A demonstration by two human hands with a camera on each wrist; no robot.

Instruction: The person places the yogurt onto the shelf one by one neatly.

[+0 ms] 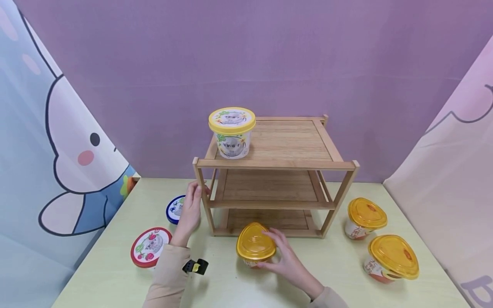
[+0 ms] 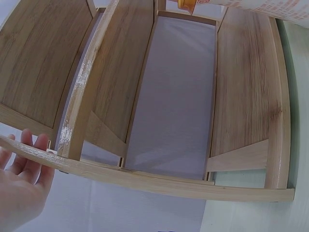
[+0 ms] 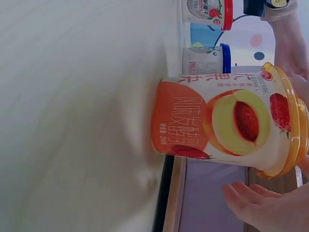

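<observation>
The left hand [image 1: 192, 205] grips the front left post of a three-tier wooden rack [image 1: 269, 164]; in the left wrist view its fingers [image 2: 31, 162] curl over the wooden bar. Before the rack is a yogurt cup [image 1: 256, 246] with a clear orange lid and peach and strawberry prints [image 3: 236, 118]. Around the cup's right side lies the right hand [image 1: 286, 261], fingers spread and fairly straight, thumb near the lid's front edge. In the right wrist view, a gap shows between its fingertips [image 3: 236, 198] and the cup.
A yellow-lidded tub [image 1: 232, 132] stands on the rack's top left. Left of the rack are a blue-lidded tub [image 1: 175, 209] and a red-lidded tub [image 1: 151, 247]. Two more orange-lidded cups [image 1: 366, 218] stand on the right of the table [image 1: 215, 286]. A purple curtain [image 1: 269, 55] hangs behind.
</observation>
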